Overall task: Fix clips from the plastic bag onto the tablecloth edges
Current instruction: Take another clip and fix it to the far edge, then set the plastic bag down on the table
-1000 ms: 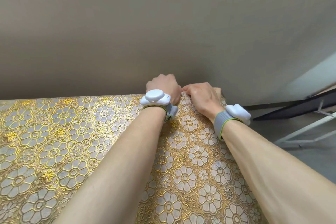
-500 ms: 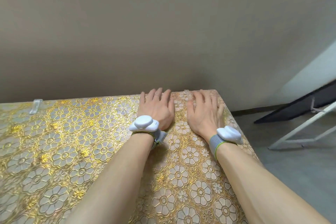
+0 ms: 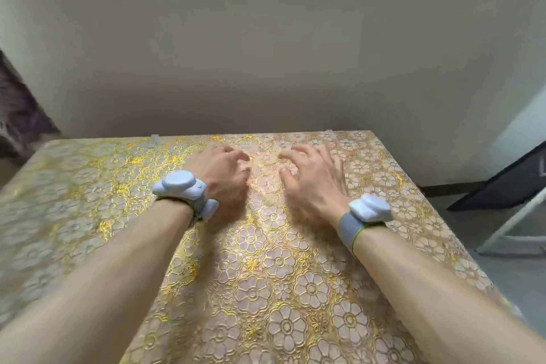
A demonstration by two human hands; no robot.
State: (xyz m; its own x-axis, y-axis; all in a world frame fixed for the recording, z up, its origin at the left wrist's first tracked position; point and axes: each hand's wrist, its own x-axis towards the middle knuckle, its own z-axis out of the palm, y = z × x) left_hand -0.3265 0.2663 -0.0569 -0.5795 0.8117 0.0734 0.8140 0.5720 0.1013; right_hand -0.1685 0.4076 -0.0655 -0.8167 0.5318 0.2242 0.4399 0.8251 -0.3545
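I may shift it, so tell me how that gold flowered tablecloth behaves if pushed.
The tablecloth is probably floppy: it lies thin and flat. Its raised flower pattern may give some grip. Clear clips on the far edge should resist sliding.

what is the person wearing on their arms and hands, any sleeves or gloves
No sleeves and no gloves: both forearms are bare. Behind the left hand sits a rounded white left wrist device. Behind the right hand, a similar white right wrist device rides on a grey band edged in green.
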